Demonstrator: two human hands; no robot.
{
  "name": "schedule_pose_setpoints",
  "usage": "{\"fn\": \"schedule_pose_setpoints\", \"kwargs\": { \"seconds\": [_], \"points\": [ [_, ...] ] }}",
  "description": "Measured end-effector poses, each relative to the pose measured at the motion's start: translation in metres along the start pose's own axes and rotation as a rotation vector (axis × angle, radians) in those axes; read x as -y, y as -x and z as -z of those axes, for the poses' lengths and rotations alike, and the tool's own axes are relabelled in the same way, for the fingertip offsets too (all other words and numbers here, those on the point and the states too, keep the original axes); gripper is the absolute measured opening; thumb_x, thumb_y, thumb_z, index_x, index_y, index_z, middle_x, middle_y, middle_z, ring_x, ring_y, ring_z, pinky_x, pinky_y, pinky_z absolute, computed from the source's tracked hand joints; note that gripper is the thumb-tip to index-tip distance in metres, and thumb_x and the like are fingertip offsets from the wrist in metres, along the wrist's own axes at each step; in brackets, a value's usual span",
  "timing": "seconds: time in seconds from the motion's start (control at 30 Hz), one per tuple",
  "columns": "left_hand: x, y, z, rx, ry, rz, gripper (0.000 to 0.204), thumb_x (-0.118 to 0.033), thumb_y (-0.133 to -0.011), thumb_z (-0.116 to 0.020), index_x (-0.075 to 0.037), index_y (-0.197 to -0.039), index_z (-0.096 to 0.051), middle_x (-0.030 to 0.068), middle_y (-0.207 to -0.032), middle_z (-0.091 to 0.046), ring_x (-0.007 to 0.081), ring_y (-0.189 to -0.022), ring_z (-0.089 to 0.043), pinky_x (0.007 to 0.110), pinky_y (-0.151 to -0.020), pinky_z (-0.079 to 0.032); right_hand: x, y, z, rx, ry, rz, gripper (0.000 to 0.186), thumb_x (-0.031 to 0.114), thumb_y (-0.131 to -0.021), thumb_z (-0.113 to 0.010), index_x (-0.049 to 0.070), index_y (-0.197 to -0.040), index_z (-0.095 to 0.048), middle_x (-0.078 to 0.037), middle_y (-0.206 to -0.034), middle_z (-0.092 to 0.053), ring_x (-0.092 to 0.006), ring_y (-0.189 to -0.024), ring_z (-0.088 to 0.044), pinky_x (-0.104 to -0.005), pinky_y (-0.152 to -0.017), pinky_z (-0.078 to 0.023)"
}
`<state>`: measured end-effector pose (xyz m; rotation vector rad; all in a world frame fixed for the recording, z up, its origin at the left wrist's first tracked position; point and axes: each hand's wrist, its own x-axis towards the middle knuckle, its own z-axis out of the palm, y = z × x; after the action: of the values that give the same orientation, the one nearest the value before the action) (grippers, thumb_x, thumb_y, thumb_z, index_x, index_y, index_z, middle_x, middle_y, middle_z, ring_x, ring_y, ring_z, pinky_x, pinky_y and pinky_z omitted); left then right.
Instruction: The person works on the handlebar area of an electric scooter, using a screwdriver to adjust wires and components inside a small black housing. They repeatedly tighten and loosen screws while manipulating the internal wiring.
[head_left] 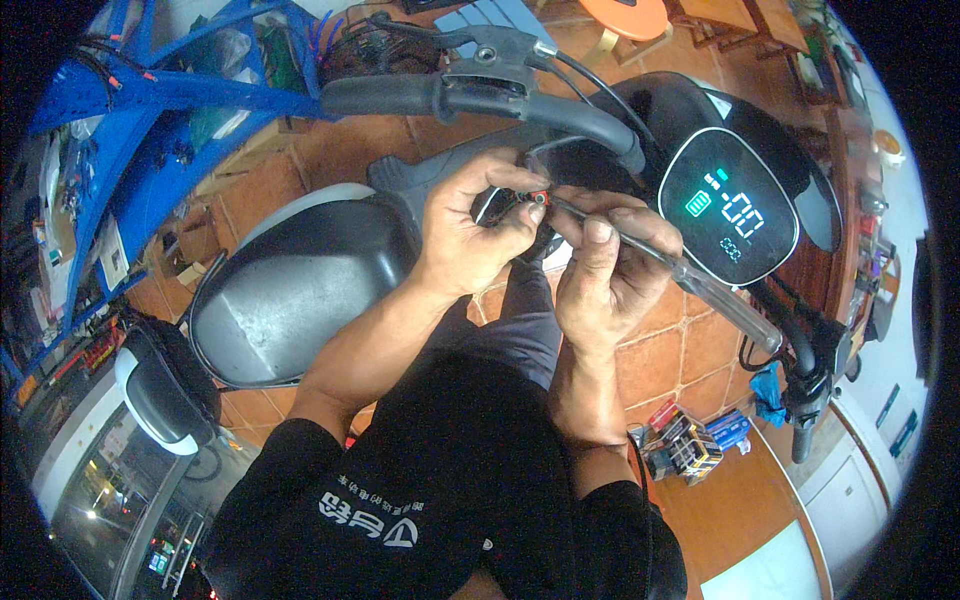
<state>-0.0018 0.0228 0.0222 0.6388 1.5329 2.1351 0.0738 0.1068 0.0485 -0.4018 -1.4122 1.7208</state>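
Head view: left hand (468, 228) and right hand (603, 262) pinching small red-tipped connector (538, 198) (black wires).

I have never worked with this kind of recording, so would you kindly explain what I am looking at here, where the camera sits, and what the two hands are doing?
The picture comes from a wide fisheye camera worn on a person's head, looking down, so straight edges bend near the rim. The forearms entering from below are the person's own.

They stand over an electric scooter. Its handlebar with a brake lever crosses the top, a lit round display is on the right, and a dark seat lies on the left, above a terracotta tiled floor.

The left hand pinches a small red-tipped connector on dark wiring. The right hand holds a clear-handled tool, probably a screwdriver, its tip at that connector.

Small colourful boxes lie on the floor at lower right.
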Motion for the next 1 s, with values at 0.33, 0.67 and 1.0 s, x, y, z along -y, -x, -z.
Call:
{"fn": "schedule_pose_setpoints", "kwargs": {
  "seconds": [0.33, 0.67, 1.0],
  "points": [
    [0.003, 0.0, -0.002, 0.018, 0.0, -0.047, 0.024, 0.01, -0.075, -0.062, -0.003, -0.095, -0.062, 0.0062, -0.092, -0.06, 0.013, -0.086, -0.058, 0.026, -0.076, -0.048, 0.001, 0.002, 0.011, 0.1, 0.167, 0.012, 0.018, 0.005, -0.094, -0.054, 0.003, -0.104, -0.04, -0.018, -0.096, -0.057, -0.0282, -0.092, -0.065, -0.0344, -0.075, -0.061],
    [0.002, 0.001, 0.0, 0.02, -0.061, -0.03, 0.021, 0.01, -0.074, -0.063, -0.002, -0.092, -0.062, 0.005, -0.088, -0.059, 0.0118, -0.082, -0.058, 0.025, -0.073, -0.047, 0.002, -0.001, 0.01, 0.077, 0.176, 0.028, 0.014, 0.001, -0.091, -0.057, 0.002, -0.1, -0.046, -0.015, -0.091, -0.061, -0.0206, -0.083, -0.061, -0.0297, -0.071, -0.052],
    [-0.001, -0.002, 0.001, 0.007, -0.111, -0.03, 0.021, 0.01, -0.072, -0.061, -0.001, -0.09, -0.063, 0.0056, -0.086, -0.06, 0.013, -0.082, -0.059, 0.026, -0.074, -0.047, 0.004, -0.014, 0.02, 0.352, 0.496, 0.283, 0.014, -0.001, -0.09, -0.058, 0.001, -0.098, -0.047, -0.017, -0.091, -0.059, -0.0256, -0.087, -0.066, -0.0318, -0.073, -0.056]
  ]
}}
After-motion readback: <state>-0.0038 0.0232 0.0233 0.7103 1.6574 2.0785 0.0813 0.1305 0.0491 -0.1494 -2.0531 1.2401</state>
